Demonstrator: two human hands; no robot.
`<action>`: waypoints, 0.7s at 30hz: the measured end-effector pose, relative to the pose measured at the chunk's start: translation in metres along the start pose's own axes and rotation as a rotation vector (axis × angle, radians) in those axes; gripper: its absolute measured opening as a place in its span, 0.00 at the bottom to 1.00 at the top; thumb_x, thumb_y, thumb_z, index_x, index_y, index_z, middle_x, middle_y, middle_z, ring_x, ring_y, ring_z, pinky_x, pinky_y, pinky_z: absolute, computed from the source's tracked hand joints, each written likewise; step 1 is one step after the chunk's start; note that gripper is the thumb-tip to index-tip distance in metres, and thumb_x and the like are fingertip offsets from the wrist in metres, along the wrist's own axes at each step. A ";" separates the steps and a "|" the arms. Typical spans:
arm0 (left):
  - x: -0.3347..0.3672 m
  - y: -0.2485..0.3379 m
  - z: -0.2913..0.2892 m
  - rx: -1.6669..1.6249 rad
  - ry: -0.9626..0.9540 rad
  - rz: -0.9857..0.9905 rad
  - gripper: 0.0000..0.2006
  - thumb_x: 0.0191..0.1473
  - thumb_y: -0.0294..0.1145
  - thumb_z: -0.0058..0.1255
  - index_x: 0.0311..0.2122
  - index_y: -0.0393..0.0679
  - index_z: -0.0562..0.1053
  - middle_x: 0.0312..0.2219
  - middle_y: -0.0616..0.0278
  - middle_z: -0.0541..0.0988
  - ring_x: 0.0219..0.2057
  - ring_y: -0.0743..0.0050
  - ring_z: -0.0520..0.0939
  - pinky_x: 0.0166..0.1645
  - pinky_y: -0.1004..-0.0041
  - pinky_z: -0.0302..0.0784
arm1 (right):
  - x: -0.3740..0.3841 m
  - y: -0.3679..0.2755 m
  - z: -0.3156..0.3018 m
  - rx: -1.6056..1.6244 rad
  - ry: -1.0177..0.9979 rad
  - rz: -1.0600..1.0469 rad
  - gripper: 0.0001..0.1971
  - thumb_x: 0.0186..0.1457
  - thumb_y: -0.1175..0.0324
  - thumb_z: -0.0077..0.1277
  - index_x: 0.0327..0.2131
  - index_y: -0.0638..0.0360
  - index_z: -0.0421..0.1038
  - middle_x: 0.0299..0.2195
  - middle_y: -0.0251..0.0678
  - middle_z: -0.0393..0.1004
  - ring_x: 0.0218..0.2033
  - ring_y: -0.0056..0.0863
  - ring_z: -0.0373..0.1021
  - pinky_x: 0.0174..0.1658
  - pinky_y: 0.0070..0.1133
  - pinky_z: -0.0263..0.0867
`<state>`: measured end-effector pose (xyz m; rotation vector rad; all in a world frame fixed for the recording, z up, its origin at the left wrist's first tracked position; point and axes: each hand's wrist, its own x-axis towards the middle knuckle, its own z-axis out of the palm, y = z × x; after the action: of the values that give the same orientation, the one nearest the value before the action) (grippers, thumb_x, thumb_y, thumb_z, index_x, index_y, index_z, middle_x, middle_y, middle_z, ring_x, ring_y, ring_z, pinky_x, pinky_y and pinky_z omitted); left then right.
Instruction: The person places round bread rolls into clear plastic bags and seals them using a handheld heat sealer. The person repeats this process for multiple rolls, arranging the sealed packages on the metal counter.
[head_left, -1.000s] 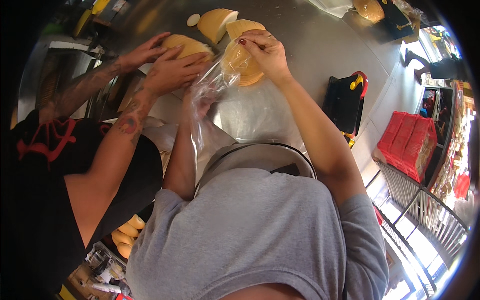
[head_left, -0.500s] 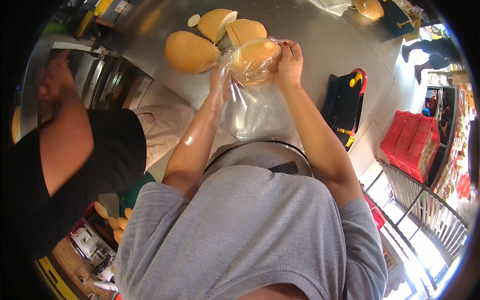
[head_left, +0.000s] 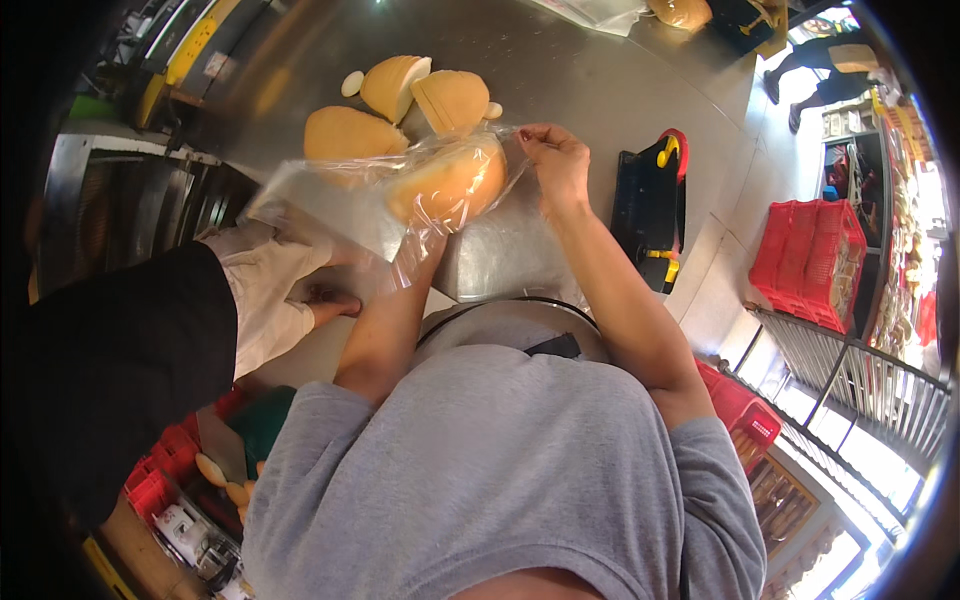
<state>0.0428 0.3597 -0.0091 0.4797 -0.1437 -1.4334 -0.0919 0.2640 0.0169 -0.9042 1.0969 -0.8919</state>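
A piece of bread loaf [head_left: 462, 180] in a clear plastic bag [head_left: 330, 195] is held above the metal table [head_left: 520, 265]. My left hand [head_left: 428, 232] is closed on the bread from below through the film; its fingers are mostly hidden. At the loaf's right side, my right hand [head_left: 558, 165] pinches an edge of the bag between thumb and fingers. The bag's loose film spreads leftward over a rounded piece of bread [head_left: 345, 130]. Beyond lie two cut loaf pieces [head_left: 394, 84] [head_left: 450, 98] and small end slices [head_left: 351, 84].
On the table's right stands a dark, long device [head_left: 648, 215] with yellow and red parts. A red plastic crate [head_left: 808, 262] is farther right, by a metal railing [head_left: 870, 385]. At left, close beside me, is a co-worker in a black top and light apron [head_left: 262, 295].
The bagged bread has come nearer and left, and the film now fans out to the left. My right hand has moved off the loaf's side to the bag's edge. The co-worker's raised arm has lowered.
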 end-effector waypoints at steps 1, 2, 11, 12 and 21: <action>-0.002 -0.003 0.006 -0.002 -0.030 -0.049 0.15 0.56 0.38 0.52 0.43 0.36 0.73 0.38 0.54 0.78 0.37 0.65 0.80 0.38 0.68 0.78 | -0.001 -0.007 0.000 -0.033 0.038 -0.027 0.04 0.57 0.74 0.51 0.34 0.64 0.75 0.31 0.34 0.76 0.33 0.21 0.70 0.35 0.22 0.67; -0.003 -0.007 0.013 0.021 -0.062 -0.106 0.15 0.56 0.38 0.52 0.42 0.36 0.74 0.38 0.54 0.78 0.37 0.66 0.79 0.38 0.68 0.77 | 0.002 -0.013 -0.005 -0.082 0.054 -0.003 0.05 0.56 0.75 0.51 0.36 0.62 0.74 0.29 0.34 0.74 0.32 0.19 0.68 0.33 0.21 0.63; 0.012 0.059 0.106 1.178 -0.485 -0.457 0.15 0.55 0.39 0.54 0.37 0.34 0.78 0.34 0.60 0.78 0.36 0.70 0.78 0.41 0.72 0.72 | -0.040 -0.119 0.004 0.266 -0.300 -0.198 0.04 0.60 0.75 0.42 0.34 0.62 0.68 0.18 0.27 0.60 0.14 0.15 0.53 0.17 0.16 0.46; 0.008 0.068 0.115 1.330 -0.600 -0.380 0.16 0.55 0.40 0.54 0.37 0.34 0.78 0.33 0.60 0.78 0.35 0.70 0.78 0.40 0.71 0.71 | -0.049 -0.129 0.002 0.254 -0.358 -0.216 0.04 0.60 0.75 0.42 0.34 0.62 0.68 0.18 0.27 0.60 0.14 0.14 0.52 0.17 0.16 0.45; -0.002 0.153 0.134 0.861 -0.917 0.170 0.12 0.59 0.33 0.47 0.38 0.33 0.74 0.37 0.49 0.78 0.47 0.58 0.76 0.55 0.64 0.69 | -0.064 -0.201 -0.017 -0.323 -0.613 -0.949 0.09 0.57 0.66 0.50 0.35 0.62 0.70 0.26 0.40 0.72 0.27 0.32 0.70 0.31 0.24 0.66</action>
<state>0.1318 0.3403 0.1731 0.4399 -1.5380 -1.2765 -0.1499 0.2465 0.2195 -1.8904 0.2273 -1.0798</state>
